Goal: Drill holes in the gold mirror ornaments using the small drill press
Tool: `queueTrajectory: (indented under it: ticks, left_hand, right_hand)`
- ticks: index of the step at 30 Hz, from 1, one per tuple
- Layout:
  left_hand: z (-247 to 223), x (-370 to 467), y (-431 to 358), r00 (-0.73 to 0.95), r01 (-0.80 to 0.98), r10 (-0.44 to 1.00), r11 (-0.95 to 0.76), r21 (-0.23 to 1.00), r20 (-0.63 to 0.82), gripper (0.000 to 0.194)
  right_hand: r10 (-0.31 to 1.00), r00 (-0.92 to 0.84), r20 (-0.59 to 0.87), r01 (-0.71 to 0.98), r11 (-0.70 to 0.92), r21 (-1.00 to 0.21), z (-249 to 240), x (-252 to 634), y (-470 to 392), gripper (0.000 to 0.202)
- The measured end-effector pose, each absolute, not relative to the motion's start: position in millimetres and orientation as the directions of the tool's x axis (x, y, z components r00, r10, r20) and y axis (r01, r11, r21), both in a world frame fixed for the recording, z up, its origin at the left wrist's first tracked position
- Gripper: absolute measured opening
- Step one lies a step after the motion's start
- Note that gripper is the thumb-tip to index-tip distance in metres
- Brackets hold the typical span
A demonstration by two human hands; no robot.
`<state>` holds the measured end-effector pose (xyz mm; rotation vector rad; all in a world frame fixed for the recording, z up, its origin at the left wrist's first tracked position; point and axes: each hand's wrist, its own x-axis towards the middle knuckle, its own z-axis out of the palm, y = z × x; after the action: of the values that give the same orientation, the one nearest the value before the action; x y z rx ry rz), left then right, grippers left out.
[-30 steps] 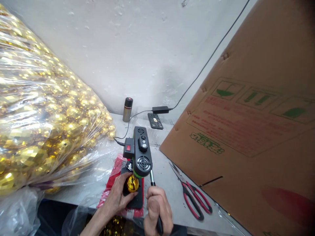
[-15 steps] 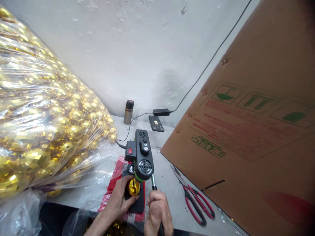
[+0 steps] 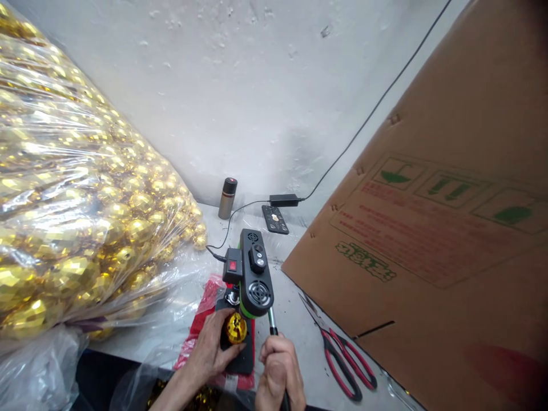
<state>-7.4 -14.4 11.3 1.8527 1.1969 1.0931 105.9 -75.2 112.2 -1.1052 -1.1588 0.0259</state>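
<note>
Left grip [image 3: 212,345] pinches shiny gold faceted ball [image 3: 237,329] over black flat base plate [image 3: 242,365], by near end of black oblong machine head [image 3: 256,268]; right grip [image 3: 280,365] wraps black-handled metal lever [image 3: 273,319]. I'd keep ball square, stroke slow.

1. Black plastic machine [image 3: 256,271]: red switch [image 3: 232,265], green lower edge [image 3: 245,311], ring-patterned vents [image 3: 259,292].
2. At the machine's near end: shiny gold faceted ball [image 3: 236,331].
3. Right of the machine: metal scissors [image 3: 323,325] with red-and-black handles [image 3: 329,338]; brown cardboard box [image 3: 428,319] printed green and red.
</note>
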Motion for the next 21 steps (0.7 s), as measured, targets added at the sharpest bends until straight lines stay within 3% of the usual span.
queueTrajectory:
  ticks: [4, 10, 21]
  left_hand:
    - [11.5, -7.3, -14.1, 0.224, 0.353, 0.928, -0.363, 0.862, 0.299, 0.051]
    - [10.4, -6.0, -13.7, 0.231, 0.348, 0.931, -0.351, 0.869, 0.283, 0.054]
    - [6.9, -3.2, -13.7, 0.226, 0.351, 0.94, -0.324, 0.879, 0.257, 0.059]
  right_hand:
    - [0.511, 0.456, 0.729, 0.511, 0.52, -0.684, 108.6, 110.1, -71.8, 0.038]
    - [0.383, 0.387, 0.839, 0.582, 0.604, -0.545, 104.5, 116.2, -60.1, 0.039]
    - [0.353, 0.397, 0.847, 0.566, 0.633, -0.529, 98.5, 117.2, -53.6, 0.04]
